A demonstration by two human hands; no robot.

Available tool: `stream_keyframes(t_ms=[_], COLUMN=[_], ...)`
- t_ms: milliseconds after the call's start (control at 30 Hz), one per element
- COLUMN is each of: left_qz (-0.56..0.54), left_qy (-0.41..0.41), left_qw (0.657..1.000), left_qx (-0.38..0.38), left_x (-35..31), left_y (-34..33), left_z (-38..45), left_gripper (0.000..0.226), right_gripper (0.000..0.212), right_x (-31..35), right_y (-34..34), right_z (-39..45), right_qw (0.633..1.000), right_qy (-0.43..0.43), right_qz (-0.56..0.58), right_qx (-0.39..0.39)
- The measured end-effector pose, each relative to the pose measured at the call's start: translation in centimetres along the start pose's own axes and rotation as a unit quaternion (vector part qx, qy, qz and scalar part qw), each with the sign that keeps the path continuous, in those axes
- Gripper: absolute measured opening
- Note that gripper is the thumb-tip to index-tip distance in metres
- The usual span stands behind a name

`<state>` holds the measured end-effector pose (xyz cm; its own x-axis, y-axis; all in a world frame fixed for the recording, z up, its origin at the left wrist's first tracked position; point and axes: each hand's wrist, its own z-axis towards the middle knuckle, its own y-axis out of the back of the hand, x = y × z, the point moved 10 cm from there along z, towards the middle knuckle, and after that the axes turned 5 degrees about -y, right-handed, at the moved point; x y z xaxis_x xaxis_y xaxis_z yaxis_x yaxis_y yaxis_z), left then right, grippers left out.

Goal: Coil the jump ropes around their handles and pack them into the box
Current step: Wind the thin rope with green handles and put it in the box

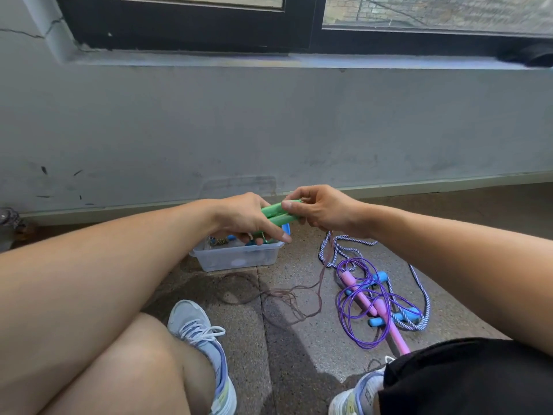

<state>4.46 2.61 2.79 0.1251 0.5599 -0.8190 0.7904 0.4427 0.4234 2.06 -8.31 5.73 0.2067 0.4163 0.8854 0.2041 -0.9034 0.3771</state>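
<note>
My left hand [248, 217] grips two green handles [276, 215] held side by side above the clear plastic box [236, 257]. My right hand [321, 209] pinches the thin brownish rope at the handles' far end. That rope [287, 298] hangs down from my right hand and lies in loose loops on the floor. To the right lie a purple rope with pink handles [362, 298] and a blue-and-white braided rope with blue handles [398, 317], tangled together. The box holds several coiled ropes, partly hidden by my left hand.
I sit on a speckled tile floor facing a grey wall under a window. My two sneakers [203, 342] and knees fill the near foreground. A dark object [9, 223] stands at the far left by the wall.
</note>
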Motion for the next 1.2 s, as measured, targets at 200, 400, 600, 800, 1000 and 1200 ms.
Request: stream_keyframes(t_ms=[200, 400, 600, 800, 1000, 1200], left_qz=[-0.012, -0.044, -0.051, -0.305, -0.290, 0.113], left_qy=[-0.006, -0.027, -0.020, -0.060, -0.032, -0.008], left_qw=[1.000, 0.997, 0.996, 0.934, 0.928, 0.939], left_qx=[-0.018, -0.054, -0.067, -0.179, -0.233, -0.324], left_x=[-0.6, -0.4, 0.0, -0.7, -0.9, -1.6], left_y=[0.2, 1.5, 1.9, 5.4, 4.8, 6.5], left_z=[-0.1, 0.0, -0.2, 0.1, 0.2, -0.1], left_gripper=[0.046, 0.043, 0.034, 0.031, 0.059, 0.062], right_gripper=[0.018, 0.011, 0.018, 0.023, 0.024, 0.029], right_x=[-0.1, 0.1, -1.1, -3.2, -1.0, 5.9], right_y=[-0.3, 0.5, 0.5, 5.2, 4.0, -2.2], right_z=[0.3, 0.5, 0.9, 1.1, 0.1, -1.1], right_qw=[1.000, 0.999, 0.997, 0.980, 0.968, 0.823], right_qy=[0.010, 0.024, -0.011, -0.041, 0.023, 0.151], right_qz=[0.001, 0.036, 0.071, 0.181, -0.142, -0.519], right_qx=[-0.008, -0.017, 0.024, -0.067, -0.205, -0.177])
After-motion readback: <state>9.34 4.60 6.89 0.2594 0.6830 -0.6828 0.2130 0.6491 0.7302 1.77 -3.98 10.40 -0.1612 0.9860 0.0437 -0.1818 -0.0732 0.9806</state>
